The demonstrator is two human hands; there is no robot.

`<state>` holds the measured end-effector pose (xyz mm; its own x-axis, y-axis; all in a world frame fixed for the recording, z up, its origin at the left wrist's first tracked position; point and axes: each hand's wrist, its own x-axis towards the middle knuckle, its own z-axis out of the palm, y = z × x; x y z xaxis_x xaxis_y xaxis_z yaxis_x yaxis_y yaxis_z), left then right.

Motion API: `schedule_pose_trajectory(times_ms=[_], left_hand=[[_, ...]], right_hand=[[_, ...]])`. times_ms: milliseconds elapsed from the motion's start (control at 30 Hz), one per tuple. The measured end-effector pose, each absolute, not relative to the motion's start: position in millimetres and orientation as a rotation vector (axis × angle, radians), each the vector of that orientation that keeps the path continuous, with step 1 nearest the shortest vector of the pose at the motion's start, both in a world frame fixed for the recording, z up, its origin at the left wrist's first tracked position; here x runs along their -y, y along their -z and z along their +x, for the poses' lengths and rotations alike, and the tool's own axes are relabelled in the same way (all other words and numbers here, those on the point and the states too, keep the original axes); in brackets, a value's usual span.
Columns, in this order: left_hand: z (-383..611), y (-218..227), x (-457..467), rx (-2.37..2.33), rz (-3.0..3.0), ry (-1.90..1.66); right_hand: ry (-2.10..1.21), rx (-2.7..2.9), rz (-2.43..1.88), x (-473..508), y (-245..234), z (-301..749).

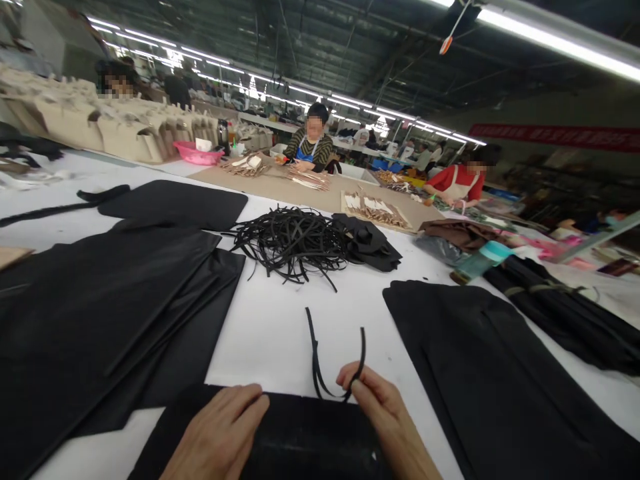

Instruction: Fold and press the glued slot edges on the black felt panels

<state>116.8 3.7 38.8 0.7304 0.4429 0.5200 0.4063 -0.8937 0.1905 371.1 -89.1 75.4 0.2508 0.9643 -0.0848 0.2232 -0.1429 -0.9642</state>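
My left hand lies flat on a black leather-like panel at the near edge of the white table, fingers together and stretched out. Between thumb and fingers, my right hand pinches a narrow black strip above the panel's far edge. The strip curves in a U, with its ends pointing up and away from me. Farther off sits a tangled heap of similar black strips, beside a small stack of black pieces.
Large black panels are piled at left, and more black panels lie at right. A teal-lidded bottle and a bundled black roll are at far right. Across the table are a pink basket and several people working.
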Motion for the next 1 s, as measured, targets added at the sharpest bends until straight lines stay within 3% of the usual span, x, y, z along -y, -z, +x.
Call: schedule_pose_trajectory(times_ms=[167,333,600,867,1000], left_hand=[[158,-77,19,-0.608,2.324,-0.832],[181,-105,24,-0.771,1.594,-0.444],[181,-85,28,-0.609,0.752,-0.476],[175,-74,31,-0.649,0.46,-0.632],[147,-69,20,-0.721,0.43,-0.717]], right_hand=[[-1.242,0.56,-1.101,94,-86,366],[-1.444,0.612,-1.029,93,-89,341],[-1.786,0.937,-1.194,107,-73,315],[-2.039,0.699,-1.083,115,-52,299],[-2.011,0.745,-1.304,121,-50,306]])
